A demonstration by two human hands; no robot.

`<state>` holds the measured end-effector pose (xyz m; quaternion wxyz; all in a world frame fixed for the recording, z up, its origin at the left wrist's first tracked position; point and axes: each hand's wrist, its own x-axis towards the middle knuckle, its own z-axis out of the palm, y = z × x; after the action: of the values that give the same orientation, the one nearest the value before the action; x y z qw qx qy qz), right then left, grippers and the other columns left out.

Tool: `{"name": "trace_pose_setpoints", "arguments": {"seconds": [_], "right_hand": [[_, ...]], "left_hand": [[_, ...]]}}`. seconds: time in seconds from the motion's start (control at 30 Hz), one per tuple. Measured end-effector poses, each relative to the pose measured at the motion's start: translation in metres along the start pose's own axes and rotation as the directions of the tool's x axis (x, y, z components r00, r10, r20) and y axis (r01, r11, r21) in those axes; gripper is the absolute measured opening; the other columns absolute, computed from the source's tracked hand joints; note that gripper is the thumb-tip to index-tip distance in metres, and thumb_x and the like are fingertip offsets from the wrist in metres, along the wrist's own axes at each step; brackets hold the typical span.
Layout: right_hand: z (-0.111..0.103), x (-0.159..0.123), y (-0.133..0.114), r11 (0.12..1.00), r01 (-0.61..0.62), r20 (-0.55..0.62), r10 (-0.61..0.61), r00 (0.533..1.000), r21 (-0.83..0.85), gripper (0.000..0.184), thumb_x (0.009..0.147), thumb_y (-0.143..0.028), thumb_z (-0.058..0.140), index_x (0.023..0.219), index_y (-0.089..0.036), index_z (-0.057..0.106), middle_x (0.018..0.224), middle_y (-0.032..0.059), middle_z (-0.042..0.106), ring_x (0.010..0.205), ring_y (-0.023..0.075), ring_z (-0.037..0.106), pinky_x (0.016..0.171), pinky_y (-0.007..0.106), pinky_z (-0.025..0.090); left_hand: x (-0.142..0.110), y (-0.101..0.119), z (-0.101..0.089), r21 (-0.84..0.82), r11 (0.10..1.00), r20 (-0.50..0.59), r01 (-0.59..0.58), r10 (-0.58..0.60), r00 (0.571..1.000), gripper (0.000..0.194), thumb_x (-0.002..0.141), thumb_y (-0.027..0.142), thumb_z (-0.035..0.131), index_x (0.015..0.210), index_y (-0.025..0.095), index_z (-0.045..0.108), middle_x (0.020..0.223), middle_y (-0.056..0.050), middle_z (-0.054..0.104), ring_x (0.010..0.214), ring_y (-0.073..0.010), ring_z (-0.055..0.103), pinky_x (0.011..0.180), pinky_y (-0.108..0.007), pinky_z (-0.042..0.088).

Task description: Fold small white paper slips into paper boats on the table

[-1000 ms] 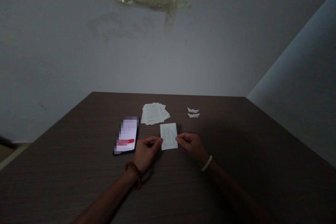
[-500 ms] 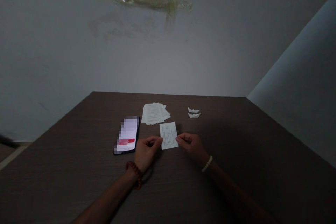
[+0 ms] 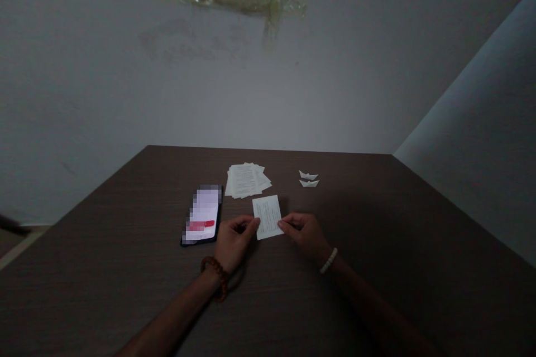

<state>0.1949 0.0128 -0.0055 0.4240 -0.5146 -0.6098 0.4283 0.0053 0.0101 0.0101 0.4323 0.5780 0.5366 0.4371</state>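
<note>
My left hand and right hand pinch a sheet by opposite edges — likely to steady it — papers beyond.

Dim room: table, stained wall

Dim; glints on the tape, top centre; counter shadowed at lower right; phone screen partly pixelated.

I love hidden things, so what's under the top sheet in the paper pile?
Other sheets stick out past the top sheet, showing edges and corners. Their middles, and the table beneath, are covered, so I can't see those.
</note>
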Motion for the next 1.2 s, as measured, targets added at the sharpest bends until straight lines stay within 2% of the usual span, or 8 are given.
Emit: {"name": "trace_pose_setpoints", "arguments": {"seconds": [0.17,0.23,0.33,0.43,0.63,0.83,1.0,1.2], "right_hand": [[-0.005,0.001,0.005,0.899,0.182,-0.151,-0.26,0.954,-0.399,0.018,0.079,-0.03,0.063,0.089,-0.015,0.068,0.073,0.005,0.067,0.063,0.0167,0.059,0.063,0.029,0.048],[-0.009,0.001,0.003,0.785,0.332,-0.065,-0.425,0.903,-0.523,0.014,0.081,-0.024,0.062,0.092,-0.017,0.067,0.088,0.0074,0.068,0.081,0.0195,0.06,0.078,0.034,0.048],[-0.012,-0.001,-0.001,0.642,0.462,0.086,-0.526,0.846,-0.612,0.014,0.084,-0.02,0.059,0.095,-0.019,0.068,0.108,0.0096,0.064,0.097,0.022,0.056,0.086,0.036,0.046],[-0.012,-0.002,-0.002,0.568,0.497,0.164,-0.535,0.829,-0.656,0.015,0.084,-0.019,0.059,0.096,-0.02,0.068,0.119,0.0097,0.059,0.102,0.0226,0.054,0.086,0.037,0.046],[-0.012,0.002,0.01,0.529,0.59,0.355,-0.483,0.8,-0.61,0.012,0.086,-0.021,0.058,0.09,-0.021,0.07,0.101,0.0056,0.066,0.093,0.0179,0.056,0.083,0.032,0.045],[-0.016,0.004,0.011,0.51,0.492,0.285,-0.431,0.856,-0.706,0.016,0.087,-0.024,0.057,0.098,-0.021,0.069,0.102,0.0072,0.064,0.094,0.0206,0.053,0.083,0.034,0.043],[-0.016,0.003,0.006,0.47,0.439,0.256,-0.403,0.879,-0.766,0.018,0.087,-0.024,0.056,0.1,-0.022,0.067,0.097,0.0074,0.061,0.091,0.0203,0.053,0.08,0.033,0.042],[-0.016,0.003,0.006,0.449,0.416,0.247,-0.387,0.888,-0.791,0.018,0.087,-0.027,0.055,0.1,-0.022,0.067,0.096,0.0074,0.06,0.088,0.0205,0.052,0.077,0.033,0.04]], "left_hand": [[0.002,-0.007,-0.001,0.098,0.995,0.12,-0.015,0.003,0.993,0.036,0.08,0.047,0.054,0.072,0.014,0.068,0.069,-0.004,0.067,0.067,-0.0191,0.06,0.059,-0.026,0.044],[0.003,-0.01,-0.002,0.167,0.985,0.163,-0.044,0.017,0.986,0.037,0.083,0.046,0.051,0.07,0.014,0.066,0.066,-0.003,0.064,0.064,-0.0184,0.058,0.058,-0.025,0.041],[0.003,-0.012,-0.003,0.296,0.946,0.21,-0.132,0.071,0.975,0.037,0.085,0.042,0.046,0.063,0.016,0.061,0.059,-0.001,0.058,0.059,-0.0167,0.053,0.055,-0.025,0.037],[0.004,-0.01,-0.004,0.444,0.864,0.252,-0.238,0.135,0.958,0.033,0.086,0.036,0.045,0.063,0.017,0.059,0.062,-0.002,0.057,0.062,-0.0178,0.053,0.058,-0.027,0.036],[0.008,-0.014,-0.004,0.671,0.668,0.258,-0.321,0.196,0.946,0.023,0.084,0.028,0.048,0.073,0.017,0.064,0.074,-0.007,0.06,0.077,-0.0233,0.057,0.075,-0.036,0.041],[0.007,-0.022,-0.004,0.649,0.59,0.244,-0.481,0.438,0.865,0.017,0.084,0.02,0.049,0.094,0.016,0.062,0.094,-0.01,0.062,0.089,-0.0247,0.053,0.081,-0.039,0.045],[0.0,-0.019,-0.002,0.587,0.505,0.457,-0.633,0.439,0.774,0.026,0.087,0.017,0.045,0.104,0.016,0.063,0.109,-0.012,0.06,0.099,-0.026,0.053,0.087,-0.041,0.045],[0.003,-0.021,-0.008,0.562,0.452,0.542,-0.693,0.431,0.721,0.029,0.087,0.019,0.045,0.109,0.016,0.064,0.12,-0.013,0.059,0.111,-0.0284,0.051,0.093,-0.045,0.043]]}}
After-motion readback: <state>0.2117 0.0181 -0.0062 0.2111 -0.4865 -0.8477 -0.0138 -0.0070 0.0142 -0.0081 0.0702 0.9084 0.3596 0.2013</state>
